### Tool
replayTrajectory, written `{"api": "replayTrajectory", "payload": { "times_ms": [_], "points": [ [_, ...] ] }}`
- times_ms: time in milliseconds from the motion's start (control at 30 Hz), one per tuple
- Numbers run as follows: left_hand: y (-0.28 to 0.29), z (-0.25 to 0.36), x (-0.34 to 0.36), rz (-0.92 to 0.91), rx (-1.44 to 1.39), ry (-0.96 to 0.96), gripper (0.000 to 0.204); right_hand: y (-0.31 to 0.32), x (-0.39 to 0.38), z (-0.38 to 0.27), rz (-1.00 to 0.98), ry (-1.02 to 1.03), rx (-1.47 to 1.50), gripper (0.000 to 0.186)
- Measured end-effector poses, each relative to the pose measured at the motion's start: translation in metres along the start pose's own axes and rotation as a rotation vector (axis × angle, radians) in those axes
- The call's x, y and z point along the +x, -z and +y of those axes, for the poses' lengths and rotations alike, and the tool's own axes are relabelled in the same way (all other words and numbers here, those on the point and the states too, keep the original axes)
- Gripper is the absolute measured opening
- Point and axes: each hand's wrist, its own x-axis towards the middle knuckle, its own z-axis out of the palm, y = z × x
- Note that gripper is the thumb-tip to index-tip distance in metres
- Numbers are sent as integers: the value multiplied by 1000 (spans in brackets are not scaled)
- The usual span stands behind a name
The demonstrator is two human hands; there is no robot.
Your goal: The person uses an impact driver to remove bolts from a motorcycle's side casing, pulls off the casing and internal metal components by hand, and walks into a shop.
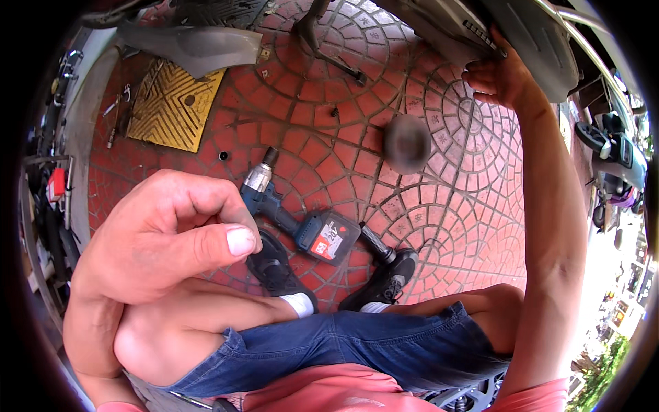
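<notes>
Two hands busy: right hand point(498, 75) pressed up against grey scooter panel point(528, 41), fingers curled on its edge; left hand point(171, 233) pinched shut, perhaps on something small. Better steady panel firmly; cordless drill point(295, 213) lying on paving point(453, 206) below.

We've got a blue cordless drill point(296, 218) just past our left hand point(165, 237), red fan-patterned pavers point(329, 130), and a yellow ridged ramp point(175, 103) further out.

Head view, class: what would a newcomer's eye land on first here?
The left hand looms closed in the lower left foreground. Behind it, a blue cordless power tool lies on the red patterned paving by the person's black shoes. At upper right, the right hand presses a grey scooter panel.
</notes>
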Motion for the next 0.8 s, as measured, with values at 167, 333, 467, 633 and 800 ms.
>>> {"api": "replayTrajectory", "payload": {
  "times_ms": [167, 333, 467, 633, 800],
  "points": [
    [9, -7, -2, 88, 129, 20, 29, -8, -11, 4, 14, 40, 18, 109],
    [11, -11, -3, 167, 163, 29, 28, -5, -1, 0, -21, -16, 16, 130],
    [11, -8, -3, 223, 263, 60, 30, -5, -5, 3, -110, 44, -22, 128],
    [19, -7, 17, 233, 328, -77, 30, -1, -16, -2, 60, 37, -72, 132],
    [31, 3, 27, 450, 700, 48, 32, 9, -7, 11, 29, 64, -97, 117]
  ]
}}
